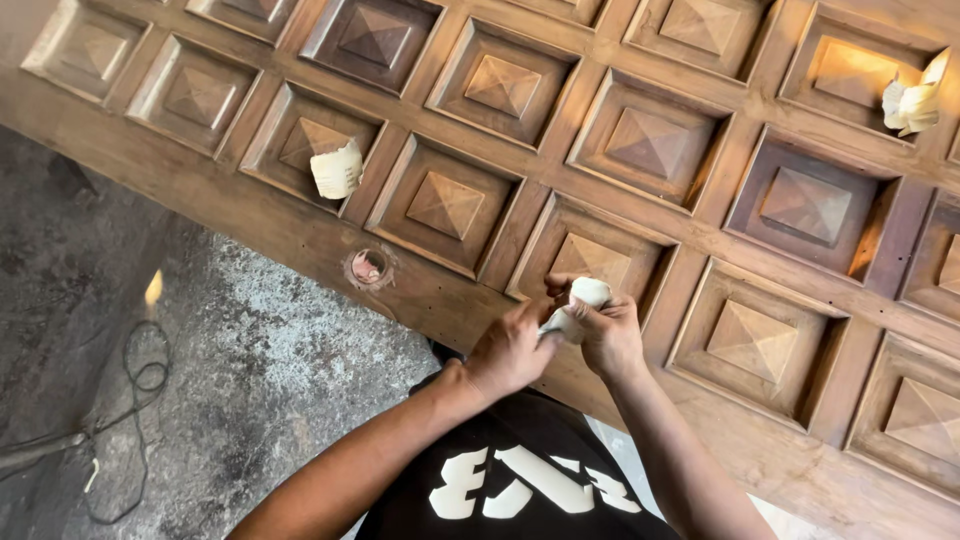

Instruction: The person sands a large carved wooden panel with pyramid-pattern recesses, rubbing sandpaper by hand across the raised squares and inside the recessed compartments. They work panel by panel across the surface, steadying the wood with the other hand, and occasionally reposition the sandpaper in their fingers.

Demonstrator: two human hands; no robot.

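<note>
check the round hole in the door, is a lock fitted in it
No, the round hole in the wooden door is bare, with no lock fitted in it.

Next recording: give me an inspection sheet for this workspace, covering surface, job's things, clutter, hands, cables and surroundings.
Surface: wooden panelled door lying flat, square recessed panels with raised pyramid centres; a round lock hole near its edge.
Job's things: folded piece of sandpaper, pale, held over the door's edge rail.
Clutter: a loose sandpaper piece in one recess; a crumpled one in a far-right recess.
Hands: left hand and right hand both grip the folded sandpaper, close together.
Cables: dark cable looped on the floor at left.
Surroundings: rough grey concrete floor; the person wears a black shirt with white print.
</note>
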